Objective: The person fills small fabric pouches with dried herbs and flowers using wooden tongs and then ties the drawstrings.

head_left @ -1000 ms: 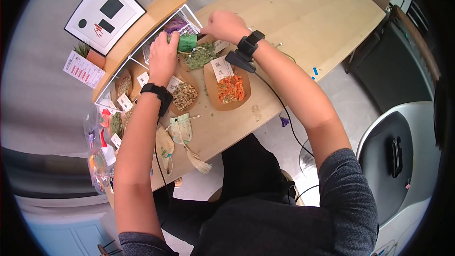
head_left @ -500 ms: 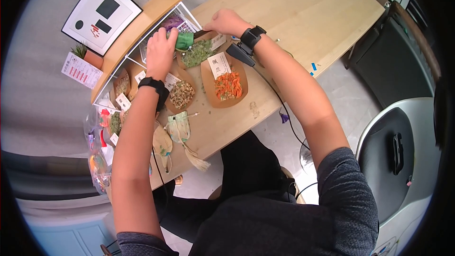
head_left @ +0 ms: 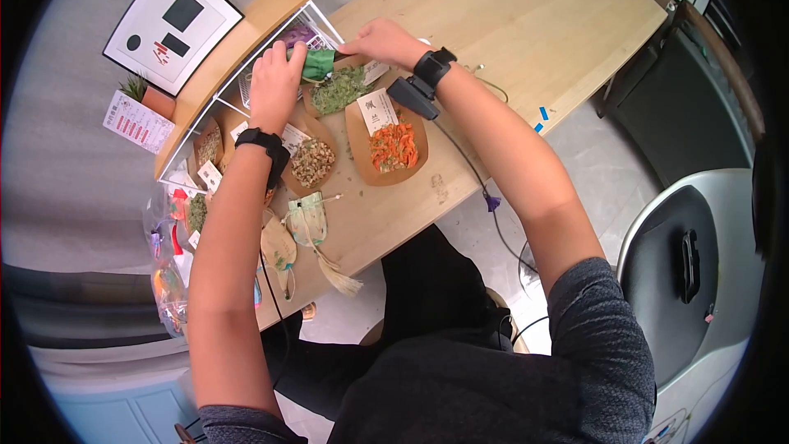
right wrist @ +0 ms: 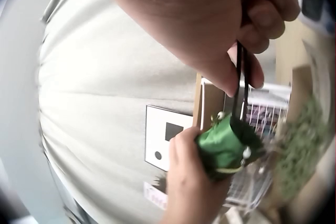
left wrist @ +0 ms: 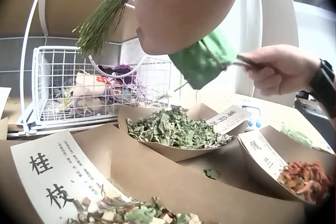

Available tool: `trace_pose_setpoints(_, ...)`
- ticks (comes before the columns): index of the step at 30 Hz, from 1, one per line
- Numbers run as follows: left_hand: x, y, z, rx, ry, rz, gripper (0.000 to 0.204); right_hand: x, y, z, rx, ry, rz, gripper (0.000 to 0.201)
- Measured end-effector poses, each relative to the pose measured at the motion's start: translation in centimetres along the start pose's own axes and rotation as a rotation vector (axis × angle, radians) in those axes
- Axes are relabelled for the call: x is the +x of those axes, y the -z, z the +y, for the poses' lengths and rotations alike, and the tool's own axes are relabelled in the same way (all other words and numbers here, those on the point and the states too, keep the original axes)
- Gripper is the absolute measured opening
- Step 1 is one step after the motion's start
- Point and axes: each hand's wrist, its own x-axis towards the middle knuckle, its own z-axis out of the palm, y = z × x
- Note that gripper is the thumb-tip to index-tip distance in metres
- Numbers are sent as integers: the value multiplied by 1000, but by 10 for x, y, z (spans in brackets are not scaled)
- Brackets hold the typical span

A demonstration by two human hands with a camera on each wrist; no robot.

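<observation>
In the head view my left hand (head_left: 276, 86) grips a small green pouch (head_left: 317, 64) above the paper trays. My right hand (head_left: 386, 43) pinches a dark, thin two-armed tool, like tweezers (right wrist: 240, 85), whose lower end goes into the pouch's mouth in the right wrist view. Green tassel strands (left wrist: 106, 16) hang beside my left hand in the left wrist view. Below the pouch lies a tray of dried green leaves (left wrist: 176, 129). What is inside the pouch is hidden.
Trays of orange pieces (head_left: 394, 148) and mixed brown pieces (head_left: 312, 163) stand nearer the front edge. Two tasselled pouches, one pale green (head_left: 307, 220), lie beside them. A white wire basket (left wrist: 100, 85) sits under the wooden shelf (head_left: 246, 43) at the left.
Both hands have shifted slightly left in the head view, with the pouch and the tool. My right hand has come a little nearer the pouch.
</observation>
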Motion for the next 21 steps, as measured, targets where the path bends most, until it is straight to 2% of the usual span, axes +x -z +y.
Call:
trace_pose_setpoints(3, 3, 2, 2, -22, 16, 2, 33, 0, -18, -2, 164, -31, -15, 40)
trace_pose_setpoints(6, 2, 7, 3, -24, 26, -55, 34, -16, 12, -20, -232, -84, 121, 41)
trace_pose_setpoints(9, -5, 7, -8, -155, 140, -72, 43, -16, 28, -2, -292, -68, 184, 41)
trace_pose_setpoints(12, -18, 7, -12, -448, 386, 121, 57, -30, 47, -8, -230, -138, 187, 42)
trace_pose_setpoints(13, -25, 4, -14, -515, 470, 185, 70, -37, 54, -14, -188, -183, 140, 43)
trace_pose_setpoints(15, -38, 15, -12, -765, 671, 285, 71, -40, 57, -9, -185, -156, 123, 43)
trace_pose_setpoints(17, -51, 50, 1, -933, 834, 350, 76, -42, 52, 1, -180, -136, 106, 43)
trace_pose_setpoints(18, -58, 63, 7, -1163, 924, 404, 77, -43, 50, 4, -177, -127, 100, 43)
trace_pose_setpoints(21, -92, 100, 15, -1314, 1040, 395, 87, -57, 44, 4, -83, -146, 105, 37)
